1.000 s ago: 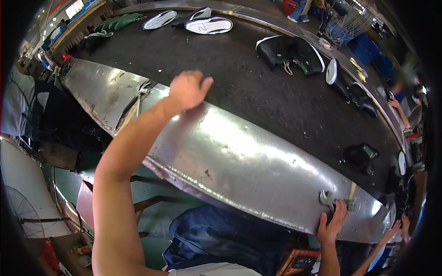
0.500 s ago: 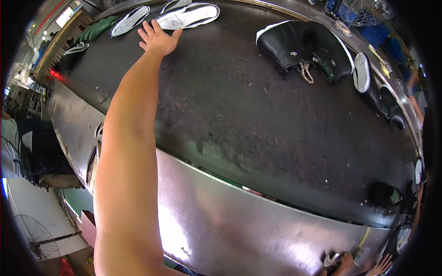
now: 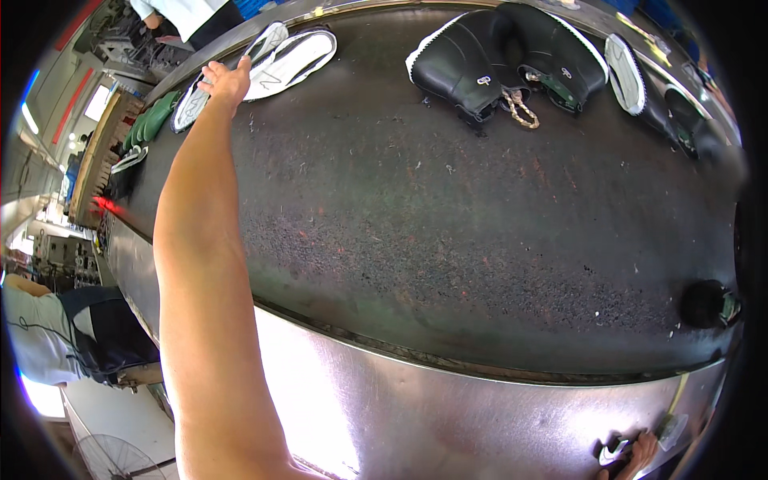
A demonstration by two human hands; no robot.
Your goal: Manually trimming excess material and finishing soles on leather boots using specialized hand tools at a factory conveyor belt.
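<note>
Reaching to the upper left of the frame, the left hand (image 3: 227,85) had its fingers loosely parted over the white soles (image 3: 304,59), partly covering the leftmost one; whether it touched them could not be told. The arm was stretched long, probably because the soles lay close to the far rim (image 3: 308,14) of the dark work surface (image 3: 440,192). At the lower right, the right hand (image 3: 642,453) was just beside a metal tool (image 3: 614,453) on the steel ledge (image 3: 448,416); its grip could not be made out, though it may have steadied the lean.

The black boots (image 3: 460,68) lay on their sides at the top, white edges toward the rim and openings toward the near side, which likely left the braided loop (image 3: 524,112) easy to catch. A black shoe (image 3: 702,306) lay at the right.

The ledge's long edge crossed the lower frame, with a narrow dark gap between it and the surface. Between arm and boots stretched a broad, debris-flecked expanse, giving room sideways; space looked tighter at upper left, where the green pieces (image 3: 150,122) lay near the soles.
</note>
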